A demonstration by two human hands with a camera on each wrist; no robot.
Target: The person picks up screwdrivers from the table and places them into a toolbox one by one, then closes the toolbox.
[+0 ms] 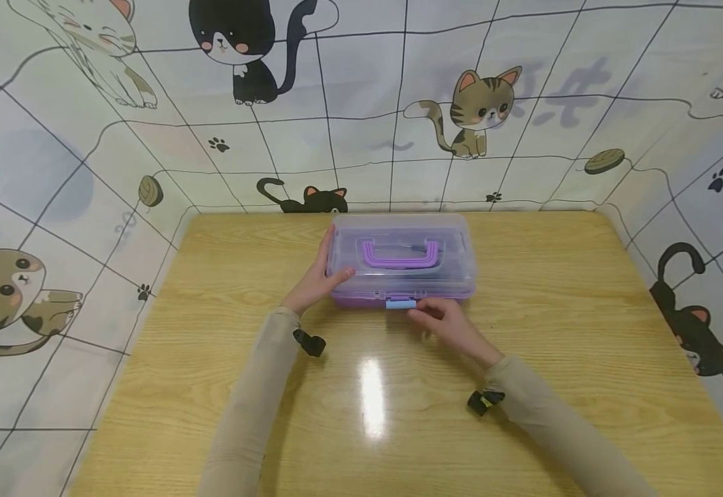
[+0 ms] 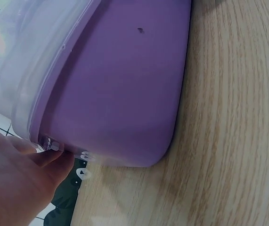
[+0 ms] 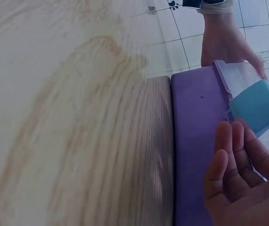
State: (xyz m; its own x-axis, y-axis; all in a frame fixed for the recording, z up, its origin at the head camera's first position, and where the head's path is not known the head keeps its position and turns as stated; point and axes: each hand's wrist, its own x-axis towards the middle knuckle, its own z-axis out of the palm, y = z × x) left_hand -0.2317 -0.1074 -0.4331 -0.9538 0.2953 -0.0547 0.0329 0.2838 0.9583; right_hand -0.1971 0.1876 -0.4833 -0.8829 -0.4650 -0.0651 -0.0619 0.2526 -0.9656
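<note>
A plastic storage box with a purple base and a clear lid stands on the table, its purple handle folded flat on the lid. My left hand holds the box's left end, thumb over the lid and fingers along the side. At the front, my right hand pinches the light blue latch. In the right wrist view this latch tilts outward from the box, with the thumb at its edge and the fingers close to it. The contents are blurred through the lid.
The wooden table ends at a back wall covered with cartoon cats, and the box stands close to that edge. Patterned side walls flank the table. A small black device is strapped to the left wrist, another to the right.
</note>
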